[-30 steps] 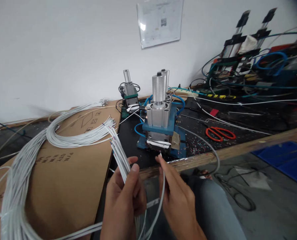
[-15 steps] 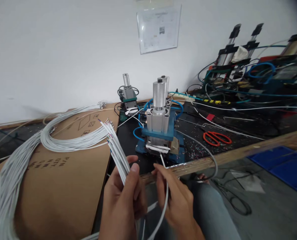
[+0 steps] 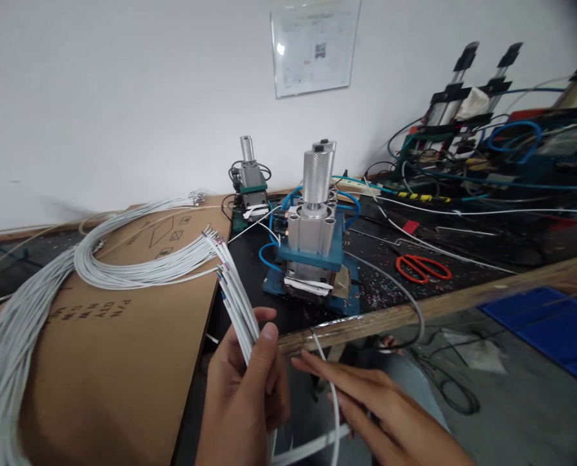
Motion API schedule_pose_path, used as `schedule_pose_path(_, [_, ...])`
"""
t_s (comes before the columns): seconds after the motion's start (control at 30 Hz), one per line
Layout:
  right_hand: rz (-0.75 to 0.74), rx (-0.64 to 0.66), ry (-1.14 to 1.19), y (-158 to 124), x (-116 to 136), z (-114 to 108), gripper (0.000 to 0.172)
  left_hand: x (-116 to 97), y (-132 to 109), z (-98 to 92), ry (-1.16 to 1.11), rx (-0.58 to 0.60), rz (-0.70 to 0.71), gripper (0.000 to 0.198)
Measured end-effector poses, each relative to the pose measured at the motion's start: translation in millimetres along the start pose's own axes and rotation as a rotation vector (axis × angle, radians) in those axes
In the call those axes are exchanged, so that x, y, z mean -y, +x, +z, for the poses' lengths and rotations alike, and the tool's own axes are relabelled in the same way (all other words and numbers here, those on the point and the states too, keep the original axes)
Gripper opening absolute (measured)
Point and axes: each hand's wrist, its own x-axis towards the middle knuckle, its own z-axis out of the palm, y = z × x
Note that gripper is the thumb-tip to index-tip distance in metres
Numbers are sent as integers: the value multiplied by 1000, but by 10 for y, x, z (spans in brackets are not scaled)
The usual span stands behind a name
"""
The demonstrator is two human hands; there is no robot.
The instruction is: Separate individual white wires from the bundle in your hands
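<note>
My left grip (image 3: 247,388) is clasping a cable bundle (image 3: 239,304); my right grip (image 3: 376,408), closure unclear, is seemingly handling a single cable (image 3: 336,427), likely needing steadying.

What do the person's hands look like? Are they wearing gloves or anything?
No gloves! The left hand is bare, with a plain thumbnail showing and no ring in sight. The right hand is bare too, with long, slim fingers, a bit blurry. No sleeve shows on either arm.
</note>
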Motion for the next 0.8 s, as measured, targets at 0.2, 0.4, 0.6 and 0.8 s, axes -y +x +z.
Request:
schedule_pose_path(0.2, [-81,-219,132,132,4,94,54,-40,-7,62,-4,-33,19,51])
schedule_pose_path(0.4, [-171,-494,153,426,-45,304,54,-166,-22,130,-33,-42,66,45])
schedule_pose_path(0.6, [-148,-543,164,569,-73,405,41,-214,-73,224,-47,-110,92,41])
schedule_pose_path(0.8, [-97,-485,152,592,15,361,40,-162,-46,182,-41,-96,76,48])
